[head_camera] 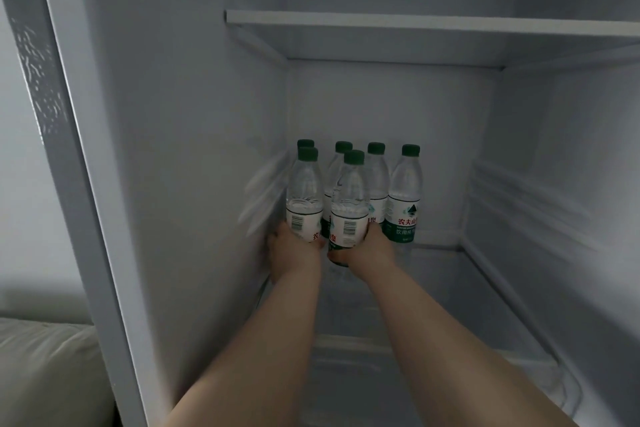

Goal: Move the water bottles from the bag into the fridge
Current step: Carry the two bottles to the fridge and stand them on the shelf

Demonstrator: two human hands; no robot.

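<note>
- Left hand (292, 250) gripping clear plastic green-capped bottle (304, 198), centre of frame.
- Right hand (372, 248) gripping same-kind bottle (349, 204).
- Risk: pushing in, toppling upright back-row bottles (405, 194).

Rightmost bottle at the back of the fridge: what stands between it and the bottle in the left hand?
In the head view, the bottle in the right hand and the back-row bottles stand between the rightmost bottle and the left hand's bottle.

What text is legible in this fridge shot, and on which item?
"农夫山" in red, cut off at the edge: label of the rightmost clear plastic green-capped water bottle.
"饮用" below it in white; the rest is blurred.
"农", partial: bottle in the left hand.
"泉", partial: bottle in the right hand.
Barcodes on both held bottles: digits too small to read.
Fridge walls and white shelf: no text.
</note>
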